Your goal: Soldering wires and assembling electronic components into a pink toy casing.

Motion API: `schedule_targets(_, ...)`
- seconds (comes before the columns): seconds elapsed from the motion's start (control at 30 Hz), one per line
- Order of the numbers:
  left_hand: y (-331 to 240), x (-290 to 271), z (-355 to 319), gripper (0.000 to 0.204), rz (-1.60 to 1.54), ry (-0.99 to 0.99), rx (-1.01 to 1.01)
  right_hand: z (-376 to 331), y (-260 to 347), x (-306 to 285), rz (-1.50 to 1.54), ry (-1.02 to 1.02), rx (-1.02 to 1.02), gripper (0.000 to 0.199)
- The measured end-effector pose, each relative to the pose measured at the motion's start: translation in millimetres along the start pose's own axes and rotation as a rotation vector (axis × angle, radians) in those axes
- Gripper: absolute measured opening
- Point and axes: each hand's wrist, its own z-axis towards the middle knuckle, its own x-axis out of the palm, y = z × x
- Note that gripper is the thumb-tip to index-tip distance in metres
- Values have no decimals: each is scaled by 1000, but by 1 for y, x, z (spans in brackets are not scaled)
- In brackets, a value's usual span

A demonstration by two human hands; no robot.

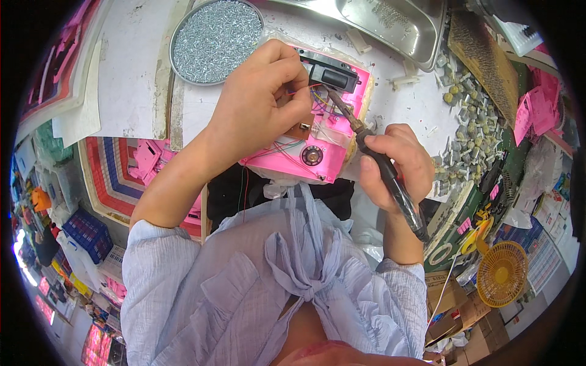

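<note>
In front of me lies a pink plastic casing (285, 163), its open side up. Fixed in it are a long black part (334, 78) along the far edge, a small brown circuit board (300, 129) and a round black speaker (312, 155). Thin coloured wires run between them. My left hand (262, 97) is over the casing's left side, thumb and fingers pinched on a thin wire beside the black part. My right hand (400, 165) grips a soldering iron (390, 177) by its black handle. The metal tip reaches the wires at the black part's near edge.
A round metal tray (177, 44) full of small screws stands at the far left, and a steel tray (434, 46) at the far right. Many small metal parts (455, 134) lie heaped on the right. A bin (101, 183) of pink pieces is on my left; a yellow basket (502, 274) is lower right.
</note>
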Motion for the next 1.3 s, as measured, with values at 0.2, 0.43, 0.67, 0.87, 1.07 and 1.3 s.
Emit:
schedule_targets(0.2, 0, 0, 0, 10, 3, -8, 16, 2, 1, -1, -89, 57, -29, 31)
schedule_targets(0.43, 1, 2, 0, 10, 42, -31, 50, 2, 1, -6, -138, 113, -79, 36)
schedule_targets(0.67, 1, 5, 0, 10, 36, -52, 43, 3, 0, -14, -48, 82, 1, 35)
schedule_targets(0.87, 1, 5, 1, 11, 75, -50, 54, 5, 0, -14, -39, 91, 26, 34)
schedule_targets(1.07, 6, 8, 2, 11, 143, -110, 167, 6, -5, -11, -39, 89, 3, 33)
schedule_targets(1.3, 5, 11, 1, 12, 148, -146, 168, 9, -3, -13, -47, 93, 16, 31)
